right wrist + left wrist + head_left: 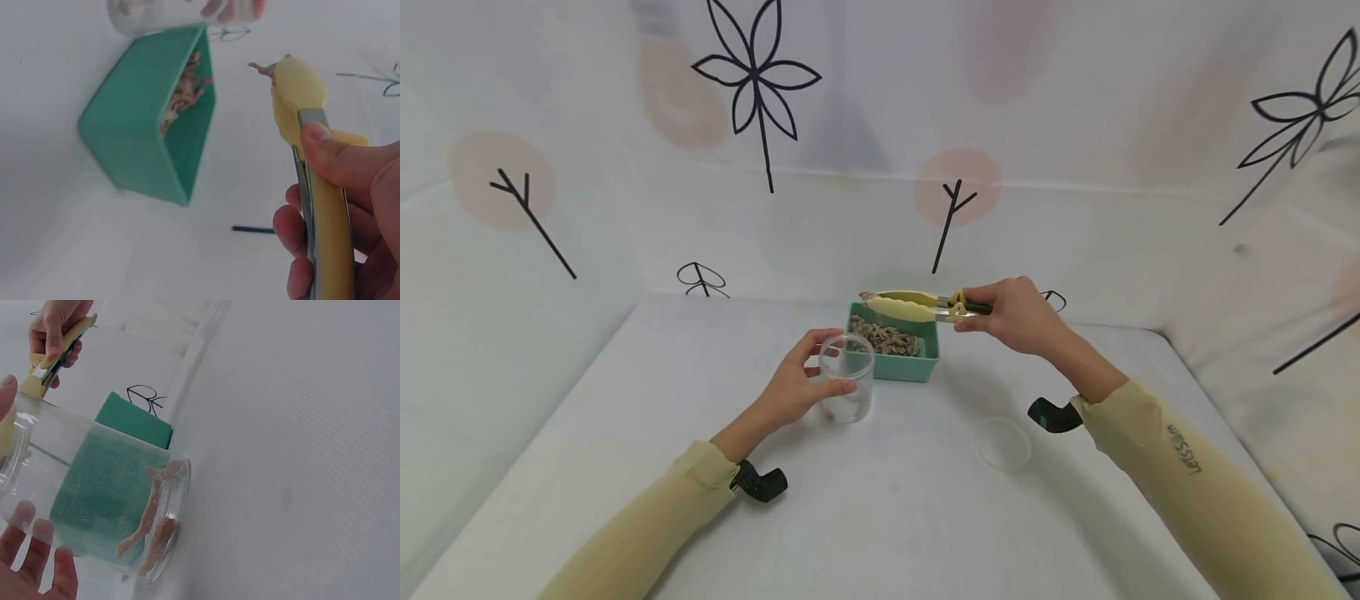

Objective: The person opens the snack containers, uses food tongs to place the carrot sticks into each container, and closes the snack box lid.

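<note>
Yellow-tipped tongs (904, 311) are pinching a brown strip (869, 297) over the green box (902, 368), and I am holding them in the right hand (1018, 317), its fingers and thumb pressing the handles. With the left hand (793, 379) I am gripping the clear cup (848, 404), fingers curled around it. This cup is sitting at eight o'clock of the box; whether they are touching, I cannot tell. The left wrist view is showing a few strips (150, 515) near its bottom.

For working well, I am thinking the squeeze should be even, because such a thin strip could be slipping out. The cup should be staying upright, its mouth free of my fingers, with the tips passing well above the rim.

The left forefinger is lying near the mouth, so it may be in the way. A clear round lid (1003, 445) is lying on the surface (880, 517), at four o'clock of the cup. A black fitting (1054, 416) is hanging by the right sleeve; I am minding it near the lid.
</note>
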`<state>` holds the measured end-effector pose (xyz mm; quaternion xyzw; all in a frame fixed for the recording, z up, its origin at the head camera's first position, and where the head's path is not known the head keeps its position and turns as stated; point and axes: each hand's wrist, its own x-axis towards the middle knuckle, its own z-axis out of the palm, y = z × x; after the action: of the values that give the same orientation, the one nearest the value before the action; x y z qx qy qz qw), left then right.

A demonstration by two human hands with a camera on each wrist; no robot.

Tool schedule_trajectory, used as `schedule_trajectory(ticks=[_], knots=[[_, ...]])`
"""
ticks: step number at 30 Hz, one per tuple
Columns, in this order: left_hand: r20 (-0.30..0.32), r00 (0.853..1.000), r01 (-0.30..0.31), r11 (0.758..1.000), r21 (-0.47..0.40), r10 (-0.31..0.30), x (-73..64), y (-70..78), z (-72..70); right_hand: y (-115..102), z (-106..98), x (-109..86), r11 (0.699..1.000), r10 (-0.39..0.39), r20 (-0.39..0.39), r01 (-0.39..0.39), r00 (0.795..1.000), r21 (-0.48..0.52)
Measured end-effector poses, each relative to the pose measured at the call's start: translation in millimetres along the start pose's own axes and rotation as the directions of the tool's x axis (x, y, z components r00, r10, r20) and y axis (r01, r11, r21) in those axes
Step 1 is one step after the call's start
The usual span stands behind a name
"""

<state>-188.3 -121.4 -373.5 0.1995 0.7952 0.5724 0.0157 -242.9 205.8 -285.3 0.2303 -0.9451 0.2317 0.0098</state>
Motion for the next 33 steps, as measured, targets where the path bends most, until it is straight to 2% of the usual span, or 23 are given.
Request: schedule_trajectory(ticks=[5,12,18,33], knots=[[-0.005,1.0,0.008,1.0,-0.007,-0.008,0.5,-1.8,1.3,-14,-8,-9.7,0.998,-0.006,-0.014,0.007,1.0,0.058],[-0.02,1.0,-0.016,1.0,-0.006,0.016,9.0,-34.5,1.0,-30,1,-20.9,0.985,-0.104,-0.003,0.103,0.995,0.139],[-0.016,1.0,-0.026,1.0,-0.006,0.026,9.5,-36.1,2.8,-34,13,-24.8,0.986,-0.144,0.038,0.14,0.989,0.088],[-0.019,0.999,-0.029,0.999,-0.012,0.029,9.9,-36.8,2.9,-39,16,-25.1,0.993,-0.111,0.055,0.113,0.992,-0.021]])
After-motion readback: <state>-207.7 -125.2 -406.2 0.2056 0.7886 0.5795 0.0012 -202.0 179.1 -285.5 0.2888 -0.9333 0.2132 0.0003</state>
